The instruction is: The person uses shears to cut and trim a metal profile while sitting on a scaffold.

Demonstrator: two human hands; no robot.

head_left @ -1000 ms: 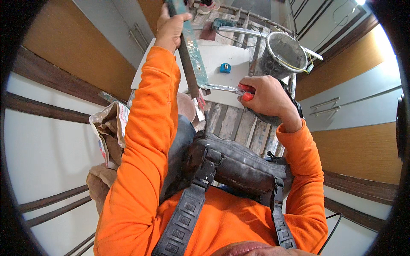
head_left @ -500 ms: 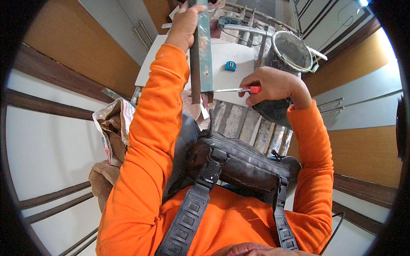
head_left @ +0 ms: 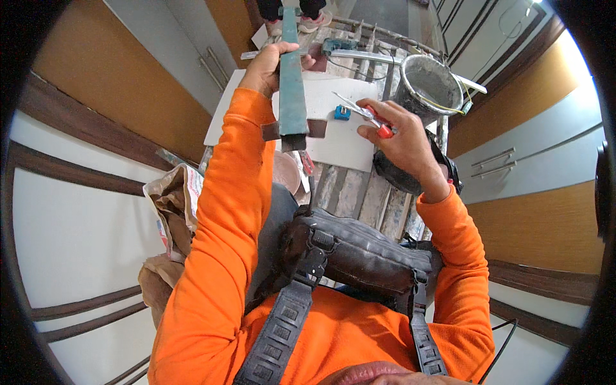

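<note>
My left hand [head_left: 264, 69] is wrapped round a long green painted channel [head_left: 293, 96], gripping it partway along its length. Brown flaps stick out on both sides near the channel's near end. To its right, my right hand [head_left: 403, 136] is closed on a red-handled tool [head_left: 385, 130] with slender metal blades. It looks like snips, but my fingers hide part of it. The blades point up and left, apart from the channel. A blue tape measure [head_left: 342, 113] lies just beyond the tool on a white board [head_left: 346, 142].
A grey-stained bucket [head_left: 405, 83] stands at the right on paint-splashed slats [head_left: 350, 192]. Behind the board lie a green power tool [head_left: 337, 45] and a pale bar. Another person's shoes [head_left: 314, 22] show at the far edge. A paper sack [head_left: 176, 192] stands at left.
My right hand has drawn the tool away from the channel's end. The channel has turned in my left hand, and flaps now show on both sides of its end.
</note>
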